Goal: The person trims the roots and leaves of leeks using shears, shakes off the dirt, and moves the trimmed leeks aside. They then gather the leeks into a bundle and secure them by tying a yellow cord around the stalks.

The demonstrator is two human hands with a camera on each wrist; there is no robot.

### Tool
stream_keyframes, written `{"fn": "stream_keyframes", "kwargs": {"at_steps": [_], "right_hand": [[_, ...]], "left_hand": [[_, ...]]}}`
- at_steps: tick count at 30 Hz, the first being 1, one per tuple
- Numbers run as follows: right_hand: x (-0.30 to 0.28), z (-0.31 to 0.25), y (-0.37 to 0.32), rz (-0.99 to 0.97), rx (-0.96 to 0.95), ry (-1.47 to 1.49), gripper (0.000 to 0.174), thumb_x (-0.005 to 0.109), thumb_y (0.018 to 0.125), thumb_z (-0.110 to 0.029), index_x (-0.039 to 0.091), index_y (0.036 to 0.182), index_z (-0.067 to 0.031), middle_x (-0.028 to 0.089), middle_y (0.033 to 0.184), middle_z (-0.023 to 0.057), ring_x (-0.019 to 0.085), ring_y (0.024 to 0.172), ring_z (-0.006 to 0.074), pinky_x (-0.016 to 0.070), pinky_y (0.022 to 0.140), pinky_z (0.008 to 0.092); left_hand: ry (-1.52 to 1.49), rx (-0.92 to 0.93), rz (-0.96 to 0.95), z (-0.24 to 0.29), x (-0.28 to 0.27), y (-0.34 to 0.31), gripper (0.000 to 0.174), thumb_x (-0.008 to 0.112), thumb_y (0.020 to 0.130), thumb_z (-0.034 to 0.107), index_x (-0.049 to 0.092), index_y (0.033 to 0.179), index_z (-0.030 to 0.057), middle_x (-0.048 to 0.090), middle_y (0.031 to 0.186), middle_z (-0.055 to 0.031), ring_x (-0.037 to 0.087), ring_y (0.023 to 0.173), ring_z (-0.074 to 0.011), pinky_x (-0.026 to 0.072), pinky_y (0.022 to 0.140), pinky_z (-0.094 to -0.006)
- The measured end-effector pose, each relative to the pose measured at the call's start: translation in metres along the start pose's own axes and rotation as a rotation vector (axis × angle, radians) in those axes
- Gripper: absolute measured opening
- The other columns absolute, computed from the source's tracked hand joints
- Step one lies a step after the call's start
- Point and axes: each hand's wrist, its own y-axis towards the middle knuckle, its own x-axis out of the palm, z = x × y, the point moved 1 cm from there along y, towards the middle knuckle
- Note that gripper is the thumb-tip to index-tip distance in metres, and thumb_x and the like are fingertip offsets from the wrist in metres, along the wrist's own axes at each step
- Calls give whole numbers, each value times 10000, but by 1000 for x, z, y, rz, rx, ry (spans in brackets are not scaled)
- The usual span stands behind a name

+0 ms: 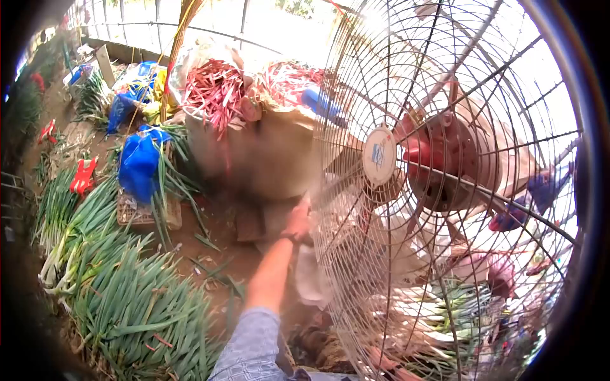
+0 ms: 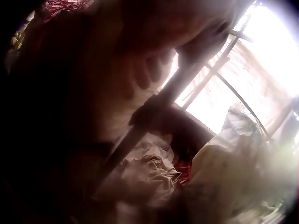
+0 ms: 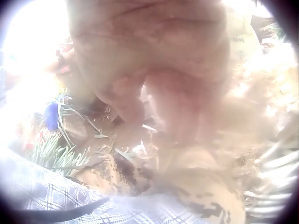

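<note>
A large wire-caged fan fills the right half of the head view. The left hand reaches out beside the lower left edge of its cage. Dark and close in the left wrist view, that hand has several fingertips bent beside a slanting pole; whether it grips anything is hidden. The right hand shows partly through the cage at the bottom. In the right wrist view the right hand hangs with fingers down and thumb apart, over a patterned cloth, with nothing seen in it.
Green onions lie in a long heap at left, and more onions behind the cage. A blue bag rests on a crate. Red strips top a pile at the back. A pale sack stands near the left hand.
</note>
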Motion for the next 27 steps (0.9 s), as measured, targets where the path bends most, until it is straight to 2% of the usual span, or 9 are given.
{"fn": "stream_keyframes", "kwargs": {"at_steps": [3, 9, 12, 14, 18, 20, 22, 24, 27], "right_hand": [[-1, -3, 1, -6, -29, -24, 455, 674, 863, -323, 605, 1186, -9, 656, 1053, 171, 614, 961, 322, 490, 811, 425], [-6, -20, 11, -43, -102, -97, 436, 677, 854, -316, 627, 1150, 0, 674, 1004, 168, 628, 915, 321, 499, 777, 422], [-11, -17, 33, -90, -154, -170, 427, 679, 849, -312, 638, 1132, 4, 683, 979, 167, 635, 892, 321, 504, 760, 420], [-14, -9, 60, -143, -196, -220, 421, 680, 846, -310, 645, 1120, 7, 689, 963, 166, 640, 876, 321, 508, 749, 419], [-11, 56, 148, -311, -445, -280, 410, 683, 839, -305, 659, 1096, 13, 701, 930, 164, 650, 846, 320, 514, 726, 417], [-7, 47, 140, 16, -719, -402, 419, 672, 818, -370, 672, 1070, -35, 683, 899, 188, 637, 837, 349, 510, 714, 439], [-17, 19, 128, -46, -644, -492, 429, 678, 812, -384, 683, 1072, -42, 694, 961, 184, 654, 888, 328, 518, 757, 412], [-27, -5, 113, -104, -554, -572, 439, 684, 806, -398, 694, 1074, -50, 706, 1024, 179, 670, 938, 307, 525, 800, 385], [-32, 9, 142, -146, -710, -368, 460, 693, 794, -398, 703, 1088, -45, 712, 1023, 172, 680, 946, 290, 522, 820, 377]], "left_hand": [[-22, -26, 85, 0, -12, -32, 406, 586, 920, 228, 553, 1266, 19, 646, 1121, -234, 610, 1078, -389, 485, 914, -446], [-141, -195, 152, 7, -58, -104, 294, 608, 903, 238, 622, 1120, 39, 700, 994, -178, 673, 932, -326, 513, 818, -394], [-203, -149, 254, 8, -80, -157, 225, 613, 919, 205, 639, 1006, 0, 697, 845, -127, 662, 797, -201, 509, 729, -331], [-318, -198, 282, 46, -115, -212, 193, 599, 933, 200, 639, 891, 15, 658, 754, -61, 601, 705, -135, 488, 661, -311], [-346, -289, 359, 68, -162, -326, 205, 589, 947, 205, 629, 828, 43, 612, 689, -3, 552, 645, -84, 457, 604, -278], [-323, -409, 441, 91, -179, -383, 206, 578, 952, 204, 627, 822, 52, 630, 692, -19, 544, 613, -83, 449, 566, -268], [-125, -460, 483, 99, -186, -444, 206, 562, 955, 199, 625, 841, 39, 659, 717, -45, 564, 601, -98, 450, 524, -264], [-188, -503, 564, 66, -170, -505, 200, 553, 952, 185, 618, 855, 23, 678, 736, -78, 611, 614, -133, 479, 508, -273], [-249, -542, 615, 84, -142, -575, 187, 549, 948, 159, 624, 898, -5, 681, 763, -98, 655, 671, -170, 525, 534, -299]]}}
